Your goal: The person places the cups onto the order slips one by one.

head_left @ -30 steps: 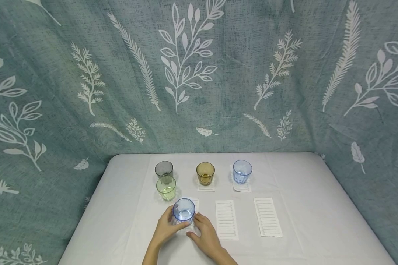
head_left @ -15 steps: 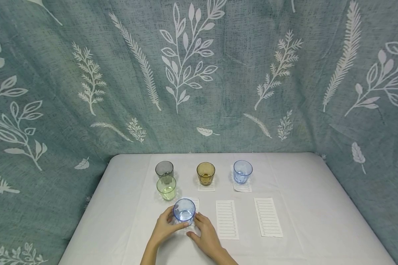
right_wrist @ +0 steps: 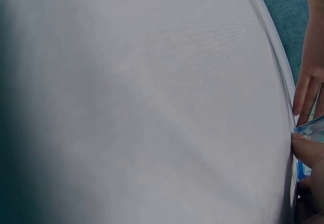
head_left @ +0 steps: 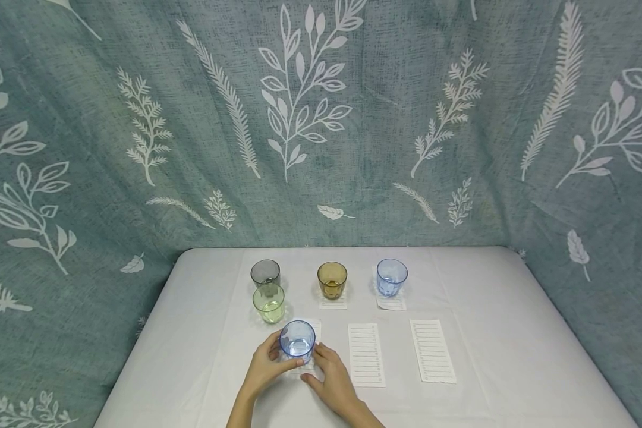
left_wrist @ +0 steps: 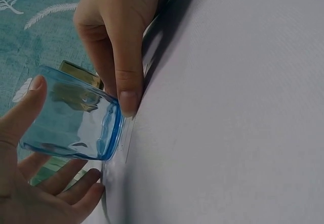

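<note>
- Gripping the clear light-blue round glass tumbler (head_left: 298, 340): L hand (head_left: 263, 370), thumb at approx. 6 o'clock on its wall, fingers round at 9–10; opposed contacts prob. keep the smooth curved wall from slipping or tipping.
- R hand (head_left: 333, 378) is loose, fingers extended at the tumbler's 4 o'clock, thumb tip low by the base; prob. steadying that side, but can't tell if it's gripping or just touching.
- Tumbler is upright, mouth up, over a white lined paper strip (head_left: 316, 327); can't tell if the base is fully down. Low hold prob. leaves the rim free.
- Clock here = from held tumbler, 12 away from person. Pale-green glass tumbler (head_left: 269, 304) at 11, near; smoky-grey glass tumbler (head_left: 265, 272) behind it, also 11, partly hidden, so no strip visible under it.
- Amber-brown glass tumbler (head_left: 332, 279) at 1 and second light-blue glass tumbler (head_left: 391, 277) at 2, each upright on a paper strip, prob. as place marker.
- Two bare white lined strips at 3: nearer one (head_left: 366, 355), farther one (head_left: 433, 351); laid flat and apart, prob. so each has own spot.
- All on white cloth-covered table (head_left: 513, 356); teal leaf-print curtain (head_left: 374, 148) at 12.
</note>
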